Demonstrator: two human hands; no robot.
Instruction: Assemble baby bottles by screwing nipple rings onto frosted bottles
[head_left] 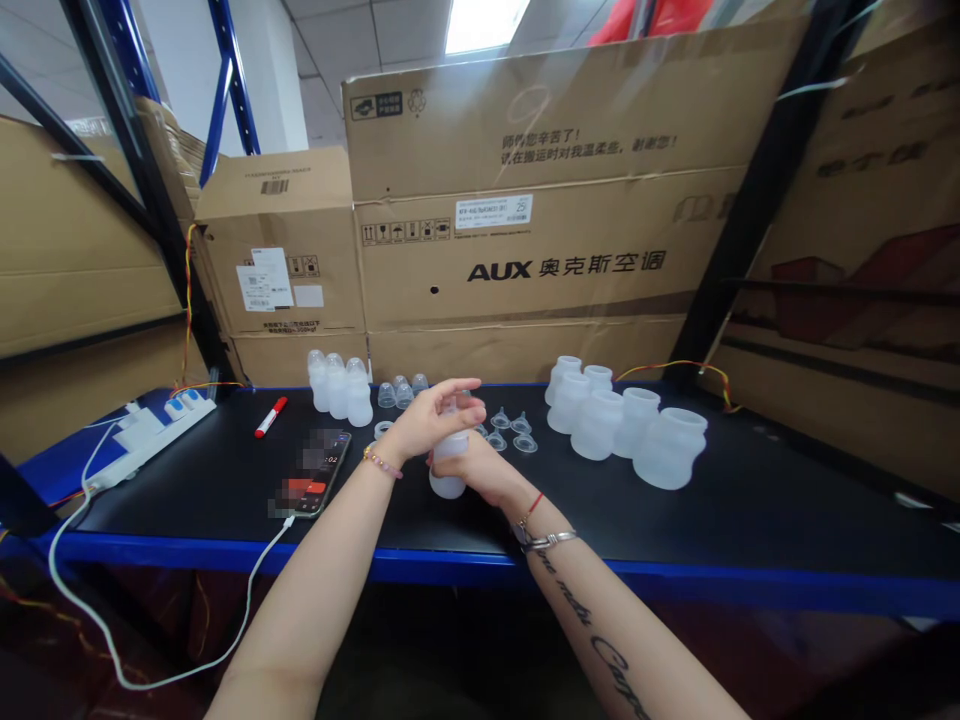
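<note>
A translucent baby bottle stands near the middle of the black tabletop, between my hands. My right hand wraps around its body, fingers closed. Over the bottle's upper part curls my left hand, its thumb and fingers around the top; the exact contact is partly hidden. Just beyond my right hand lie several clear silicone teats. Several clear dome caps stand behind my left hand, and a white collar ring lies close to my left wrist.
Three capped bottles stand at the back left. Several open-necked bottles stand to the right. A phone on a white charging cable, a red marker and a power strip occupy the left. Cardboard walls the back.
</note>
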